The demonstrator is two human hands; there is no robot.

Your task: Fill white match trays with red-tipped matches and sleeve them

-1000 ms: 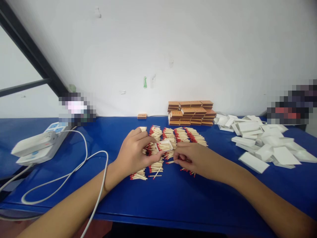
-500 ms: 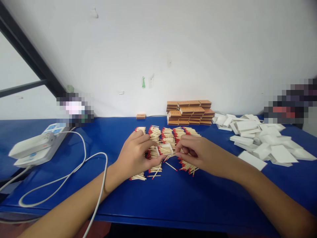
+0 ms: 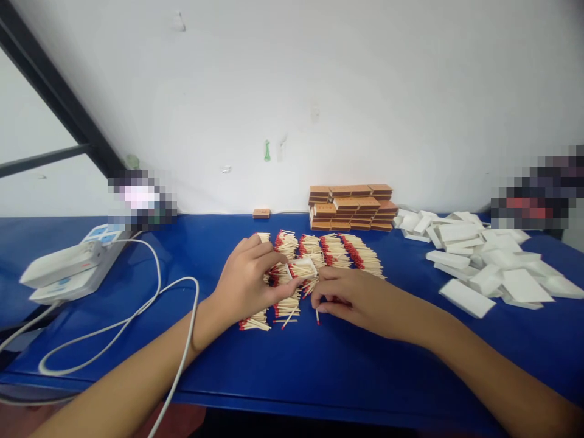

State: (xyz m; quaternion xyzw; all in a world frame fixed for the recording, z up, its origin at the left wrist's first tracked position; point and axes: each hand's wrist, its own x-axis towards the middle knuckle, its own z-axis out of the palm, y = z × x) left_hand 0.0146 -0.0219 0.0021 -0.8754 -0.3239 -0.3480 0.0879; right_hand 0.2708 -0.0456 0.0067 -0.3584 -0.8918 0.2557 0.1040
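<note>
My left hand is closed on a small white matchbox tray, which is partly filled with matches and slightly tilted. Just right of the tray, my right hand is pinched low over the table. From its fingertips a single match sticks out, red head downward. Around and beneath both hands lie several rows of loose red-headed matches, partly covered by the hands. A few stray matches lie in front of my left thumb.
Stacked orange matchboxes stand against the wall, with one lone matchbox to their left. A heap of white trays spreads at the right. On the left, a power strip and a looping white cable cross the blue table.
My right hand has moved down and slightly left, away from the tray's edge. The match that lay loose there now stands at its fingertips. My left hand keeps the tray in place.
</note>
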